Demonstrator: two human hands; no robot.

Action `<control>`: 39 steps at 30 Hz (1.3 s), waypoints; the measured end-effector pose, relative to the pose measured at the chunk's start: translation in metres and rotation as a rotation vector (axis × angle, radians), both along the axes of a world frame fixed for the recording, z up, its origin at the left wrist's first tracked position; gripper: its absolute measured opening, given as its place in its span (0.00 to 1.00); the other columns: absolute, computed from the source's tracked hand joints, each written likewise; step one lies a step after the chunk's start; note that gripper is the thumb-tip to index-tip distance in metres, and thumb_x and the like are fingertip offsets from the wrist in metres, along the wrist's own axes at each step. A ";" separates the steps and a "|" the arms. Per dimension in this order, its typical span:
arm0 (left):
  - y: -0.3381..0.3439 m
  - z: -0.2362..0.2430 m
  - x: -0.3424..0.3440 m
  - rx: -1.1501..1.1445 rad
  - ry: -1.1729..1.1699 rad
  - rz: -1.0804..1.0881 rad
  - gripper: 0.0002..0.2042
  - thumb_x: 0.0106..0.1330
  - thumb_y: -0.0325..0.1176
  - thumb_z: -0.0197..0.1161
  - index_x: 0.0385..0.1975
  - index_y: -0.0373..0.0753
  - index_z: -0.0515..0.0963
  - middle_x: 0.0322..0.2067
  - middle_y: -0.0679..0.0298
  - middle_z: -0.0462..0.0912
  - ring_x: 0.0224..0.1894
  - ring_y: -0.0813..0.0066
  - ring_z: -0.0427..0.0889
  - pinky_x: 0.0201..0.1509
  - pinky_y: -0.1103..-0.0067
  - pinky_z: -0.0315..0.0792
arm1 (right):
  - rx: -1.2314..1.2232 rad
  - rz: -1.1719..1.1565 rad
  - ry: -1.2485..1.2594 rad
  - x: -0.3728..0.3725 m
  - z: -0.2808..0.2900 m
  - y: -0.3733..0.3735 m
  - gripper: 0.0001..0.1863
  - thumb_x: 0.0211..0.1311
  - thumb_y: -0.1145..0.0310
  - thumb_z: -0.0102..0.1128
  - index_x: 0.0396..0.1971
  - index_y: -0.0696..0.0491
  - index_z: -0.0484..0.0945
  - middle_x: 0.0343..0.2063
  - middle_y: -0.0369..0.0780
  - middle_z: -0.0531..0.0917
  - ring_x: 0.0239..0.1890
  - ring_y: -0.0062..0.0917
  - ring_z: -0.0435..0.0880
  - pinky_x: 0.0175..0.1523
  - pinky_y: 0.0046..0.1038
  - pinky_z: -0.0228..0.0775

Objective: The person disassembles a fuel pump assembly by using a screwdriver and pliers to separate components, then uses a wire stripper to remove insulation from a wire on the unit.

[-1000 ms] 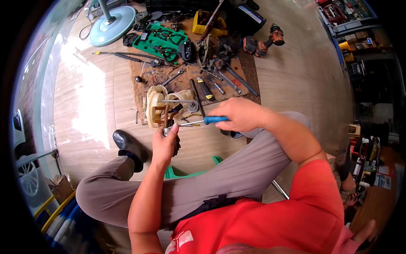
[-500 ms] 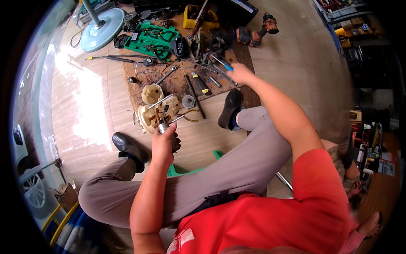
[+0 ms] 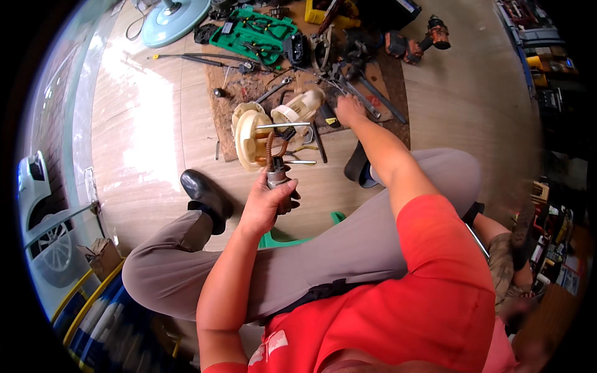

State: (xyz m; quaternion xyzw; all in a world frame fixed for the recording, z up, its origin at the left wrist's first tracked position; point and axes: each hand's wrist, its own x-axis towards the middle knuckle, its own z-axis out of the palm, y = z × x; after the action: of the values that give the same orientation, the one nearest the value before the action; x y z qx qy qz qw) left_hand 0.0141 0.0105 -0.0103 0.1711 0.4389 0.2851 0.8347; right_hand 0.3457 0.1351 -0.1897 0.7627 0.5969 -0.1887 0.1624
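Observation:
My left hand (image 3: 267, 202) is closed around the metal body of a fuel pump (image 3: 277, 179). The pump joins a cream plastic round flange (image 3: 250, 142) by a corrugated brown hose (image 3: 270, 149), and two metal rods stick out from the flange to the right. My right hand (image 3: 351, 110) reaches down to the brown work board, its fingers bent together; what they hold, if anything, is hidden. Just left of it lies a black and yellow utility knife (image 3: 329, 116), partly covered by a cream plastic canister (image 3: 300, 107). Long metal tools (image 3: 364, 99) lie just beyond my right hand.
A green tool case (image 3: 252, 36), a black and orange cordless drill (image 3: 418, 45), a yellow bin (image 3: 320, 12) and dark metal parts crowd the far side of the board (image 3: 227, 84). A pale blue round stand base (image 3: 174, 23) is at far left. My shoes flank the board's near edge.
My left hand has lifted the fuel pump and its flange up and forward. My right hand has come left toward the knife; the blue-handled tool it held no longer shows. The view has shifted.

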 end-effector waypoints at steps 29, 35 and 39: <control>0.016 0.020 0.012 0.252 0.530 -0.067 0.15 0.57 0.29 0.70 0.37 0.36 0.70 0.23 0.66 0.73 0.19 0.78 0.73 0.19 0.77 0.69 | -0.110 -0.453 1.654 -0.045 0.259 -0.007 0.16 0.67 0.73 0.60 0.52 0.61 0.73 0.37 0.44 0.82 0.33 0.26 0.84 0.36 0.29 0.81; 0.017 0.024 0.003 0.278 0.532 0.001 0.14 0.56 0.28 0.70 0.37 0.36 0.70 0.22 0.66 0.73 0.19 0.78 0.73 0.19 0.78 0.69 | -0.128 -0.390 1.698 -0.088 0.290 -0.053 0.21 0.67 0.74 0.60 0.58 0.59 0.71 0.43 0.44 0.82 0.37 0.27 0.84 0.41 0.32 0.81; 0.017 0.027 -0.001 0.281 0.498 0.021 0.16 0.56 0.28 0.69 0.40 0.34 0.71 0.22 0.66 0.75 0.19 0.79 0.74 0.19 0.79 0.69 | -0.123 -0.349 1.651 -0.095 0.287 -0.062 0.19 0.68 0.74 0.59 0.57 0.60 0.71 0.43 0.43 0.82 0.37 0.26 0.84 0.39 0.31 0.80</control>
State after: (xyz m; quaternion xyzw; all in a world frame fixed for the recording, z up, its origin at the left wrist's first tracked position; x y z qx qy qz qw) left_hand 0.0135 0.0272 0.0163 0.3452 0.5885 0.3010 0.6662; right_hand 0.2509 0.0735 0.0974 0.4512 0.3864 -0.7398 -0.3159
